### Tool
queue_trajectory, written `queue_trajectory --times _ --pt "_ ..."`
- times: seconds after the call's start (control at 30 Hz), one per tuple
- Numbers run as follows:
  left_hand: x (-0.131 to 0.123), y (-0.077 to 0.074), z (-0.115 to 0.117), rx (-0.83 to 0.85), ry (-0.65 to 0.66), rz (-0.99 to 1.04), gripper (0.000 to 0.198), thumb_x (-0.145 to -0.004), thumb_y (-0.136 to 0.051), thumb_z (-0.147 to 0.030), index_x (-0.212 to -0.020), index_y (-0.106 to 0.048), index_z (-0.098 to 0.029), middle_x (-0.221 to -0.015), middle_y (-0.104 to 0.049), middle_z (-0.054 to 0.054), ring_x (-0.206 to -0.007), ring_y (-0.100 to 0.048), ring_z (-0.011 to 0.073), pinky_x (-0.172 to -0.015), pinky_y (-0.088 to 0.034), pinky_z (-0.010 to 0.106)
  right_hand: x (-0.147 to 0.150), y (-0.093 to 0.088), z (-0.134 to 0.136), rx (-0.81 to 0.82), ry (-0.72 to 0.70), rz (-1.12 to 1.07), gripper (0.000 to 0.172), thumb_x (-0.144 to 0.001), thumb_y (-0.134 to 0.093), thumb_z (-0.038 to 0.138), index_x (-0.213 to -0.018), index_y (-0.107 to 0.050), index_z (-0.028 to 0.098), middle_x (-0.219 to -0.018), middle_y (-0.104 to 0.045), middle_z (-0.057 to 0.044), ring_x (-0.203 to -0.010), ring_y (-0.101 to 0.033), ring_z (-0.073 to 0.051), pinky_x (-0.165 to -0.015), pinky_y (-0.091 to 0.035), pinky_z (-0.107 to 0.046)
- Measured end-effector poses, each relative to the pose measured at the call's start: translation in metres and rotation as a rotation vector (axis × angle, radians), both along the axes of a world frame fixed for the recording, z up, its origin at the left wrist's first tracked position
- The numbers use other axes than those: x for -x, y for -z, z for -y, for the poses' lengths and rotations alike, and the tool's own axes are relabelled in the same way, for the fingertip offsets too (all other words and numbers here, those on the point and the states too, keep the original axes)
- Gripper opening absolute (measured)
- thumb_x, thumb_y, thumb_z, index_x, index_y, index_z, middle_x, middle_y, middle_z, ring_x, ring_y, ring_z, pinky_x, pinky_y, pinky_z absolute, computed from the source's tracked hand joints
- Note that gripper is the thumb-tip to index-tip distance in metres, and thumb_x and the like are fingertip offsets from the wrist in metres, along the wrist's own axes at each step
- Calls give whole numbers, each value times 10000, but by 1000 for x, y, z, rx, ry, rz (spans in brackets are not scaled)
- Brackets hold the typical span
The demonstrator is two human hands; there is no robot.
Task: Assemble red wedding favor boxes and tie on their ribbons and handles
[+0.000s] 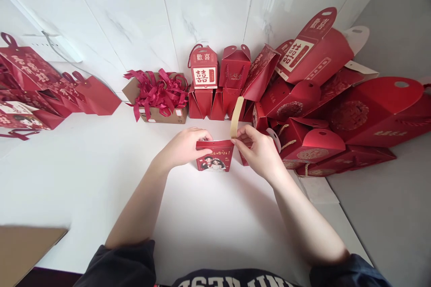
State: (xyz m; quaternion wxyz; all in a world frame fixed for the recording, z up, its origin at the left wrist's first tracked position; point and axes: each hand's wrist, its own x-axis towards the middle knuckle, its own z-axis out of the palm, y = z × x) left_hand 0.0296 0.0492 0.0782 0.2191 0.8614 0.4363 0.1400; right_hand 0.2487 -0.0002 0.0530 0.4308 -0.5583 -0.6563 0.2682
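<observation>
A small red gift box (pixel 215 157) with a cartoon bride and groom on its front stands upright on the white table. At its top left edge, my left hand (pixel 182 147) is closed on it, thumb on the front and fingers partly hidden behind the rim. My right hand (pixel 261 150) is by the top right corner, pinching the lower end of a gold strap (pixel 237 116) between thumb and index finger. The strap rises upward in a slight curve. Whether it is fastened to the box, I cannot tell.
Behind the hands sits a cardboard box (pixel 168 116) heaped with dark pink ribbons (pixel 158 92). Red gift boxes (pixel 303 60) pile up at the right, and more red boxes (pixel 94 94) lean at the left. A cardboard piece (pixel 27 251) lies at the lower left. Tiled wall (pixel 208 0) closes the back.
</observation>
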Motion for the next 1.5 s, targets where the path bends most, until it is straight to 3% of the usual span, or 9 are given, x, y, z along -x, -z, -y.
queue_trajectory --times 0.13,0.3,0.57,0.77,0.87,1.03,1.23,1.37,1.5 --pt "0 0 -1 -3 12 -8 152 -799 -584 -288 -918 -649 -220 -951 -657 8 -868 -591 190 -709 -433 273 0 3 -3 29 -124 -199 127 -866 -602 329 -854 -535 222 -806 -638 -3 -748 -609 -158 -671 -468 -279" --pt "2 1 -3 98 3 2 132 -815 -572 -316 -795 -629 -198 -746 -642 -12 -661 -563 151 -579 -389 252 4 5 -7 -53 -222 -374 198 -847 -650 342 -812 -501 217 -811 -589 1 -771 -586 -150 -711 -467 -276" --pt "-1 4 -4 131 49 197 280 -855 -545 -294 -1116 -637 -253 -1041 -695 1 -875 -640 176 -728 -470 265 3 13 -13 -188 -45 -22 76 -880 -596 280 -854 -569 213 -824 -657 -5 -768 -623 -165 -758 -462 -288" --pt "2 14 -14 11 91 82 287 -893 -508 -365 -836 -729 -191 -884 -698 43 -819 -617 192 -716 -445 281 6 18 -16 -324 13 239 12 -872 -610 225 -863 -610 217 -837 -695 -13 -787 -628 -193 -795 -430 -322" --pt "2 14 -12 107 103 54 338 -924 -442 -377 -825 -706 -190 -739 -662 24 -684 -582 167 -631 -416 274 8 20 -17 -273 -42 238 26 -881 -598 205 -870 -618 218 -794 -698 8 -699 -616 -163 -739 -431 -300" --pt "-1 11 -9 279 47 173 266 -941 -414 -390 -1016 -605 -221 -830 -660 -5 -717 -599 149 -632 -415 251 8 20 -16 -275 -1 102 45 -877 -618 246 -860 -646 216 -821 -700 -9 -699 -607 -158 -703 -441 -297" --pt "-7 14 -8 247 -115 269 256 -929 -428 -403 -882 -570 -196 -772 -619 -6 -680 -564 139 -614 -405 245 12 20 -15 33 -176 -415 210 -809 -699 379 -778 -601 195 -733 -654 -12 -628 -585 -137 -597 -468 -274" --pt "-13 10 0 217 -141 216 227 -922 -421 -361 -839 -555 -197 -655 -558 -24 -590 -507 124 -555 -359 239 15 31 -22 205 -325 -523 228 -792 -710 389 -812 -615 183 -766 -664 -20 -656 -620 -134 -619 -499 -268" --pt "-16 4 8 159 -139 161 214 -923 -406 -334 -820 -541 -202 -596 -506 -37 -541 -465 117 -526 -327 236 16 38 -26 231 -386 -562 257 -782 -716 410 -849 -620 181 -842 -663 -34 -710 -625 -143 -675 -521 -295"
